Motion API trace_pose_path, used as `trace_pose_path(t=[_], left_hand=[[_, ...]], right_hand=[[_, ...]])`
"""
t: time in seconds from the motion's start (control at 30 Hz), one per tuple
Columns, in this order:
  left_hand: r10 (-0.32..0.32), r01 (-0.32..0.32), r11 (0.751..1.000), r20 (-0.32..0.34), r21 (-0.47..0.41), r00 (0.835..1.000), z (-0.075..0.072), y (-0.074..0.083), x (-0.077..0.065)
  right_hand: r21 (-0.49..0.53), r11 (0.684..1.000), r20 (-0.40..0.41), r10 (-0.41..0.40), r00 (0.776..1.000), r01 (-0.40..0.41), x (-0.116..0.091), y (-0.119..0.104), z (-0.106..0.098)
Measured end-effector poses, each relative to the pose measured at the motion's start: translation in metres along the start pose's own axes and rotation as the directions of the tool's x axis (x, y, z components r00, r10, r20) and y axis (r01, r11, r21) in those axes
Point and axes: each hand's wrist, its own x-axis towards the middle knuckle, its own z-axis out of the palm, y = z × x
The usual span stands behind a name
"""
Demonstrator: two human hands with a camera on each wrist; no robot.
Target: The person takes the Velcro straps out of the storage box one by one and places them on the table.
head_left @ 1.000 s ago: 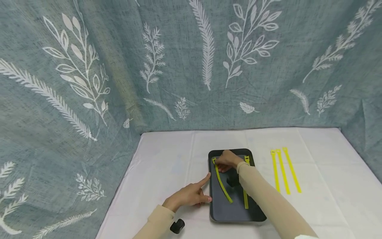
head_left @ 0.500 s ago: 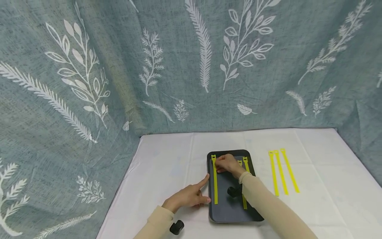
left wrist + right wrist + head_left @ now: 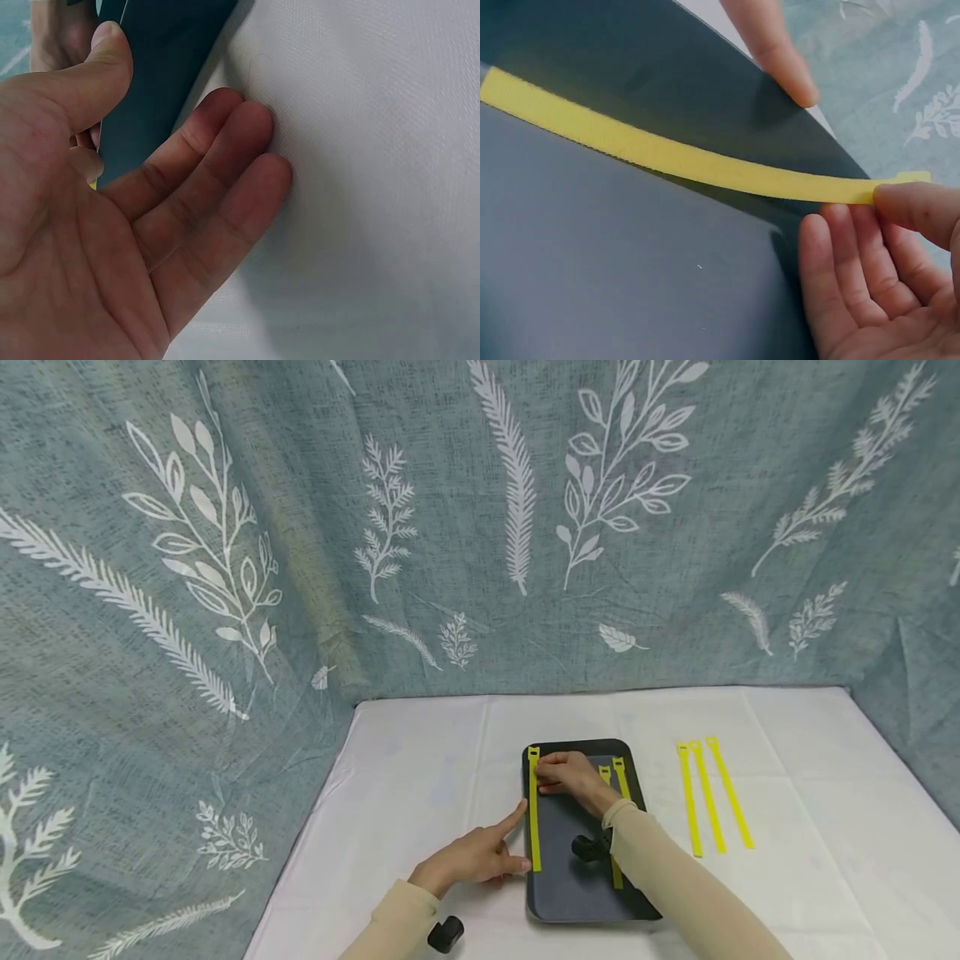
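My right hand [image 3: 573, 775] pinches a yellow cable-tie strap [image 3: 535, 827] close to its slotted head, over the left side of a dark tray [image 3: 558, 893]. In the right wrist view the strap [image 3: 667, 154] bows gently, its tail low in the tray and its head end raised between thumb and fingers. My left hand [image 3: 474, 855] touches the tray's left edge with index finger and thumb. Its other fingers [image 3: 217, 172] lie loosely extended beside the tray. Two more yellow straps lie along the tray's right side, partly hidden by my right forearm.
Three yellow straps [image 3: 708, 797] lie side by side on the white cloth [image 3: 810, 877] right of the tray. Black wrist-camera pieces [image 3: 446, 933] sit at both wrists. A patterned grey-green curtain [image 3: 465, 527] hangs behind the table.
The strap in my right hand went from slanting and curved to straight along the tray, then shifted left to the tray's left edge. My left hand keeps its place.
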Motion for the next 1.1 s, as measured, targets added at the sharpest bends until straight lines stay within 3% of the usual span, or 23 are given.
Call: trace_pose_path(t=[0.67,1.1], left_hand=[[-0.01,0.01,1.0,-0.004,0.004,1.0,-0.001,0.001,0.0],[-0.019,0.019,1.0,0.003,0.006,1.0,0.001,0.001,0.0]], right_hand=[[0.178,0.984,0.019,-0.028,0.999,0.024,-0.004,-0.013,-0.016],[0.228,0.973,0.009,-0.051,0.999,0.047,-0.005,-0.042,-0.045]])
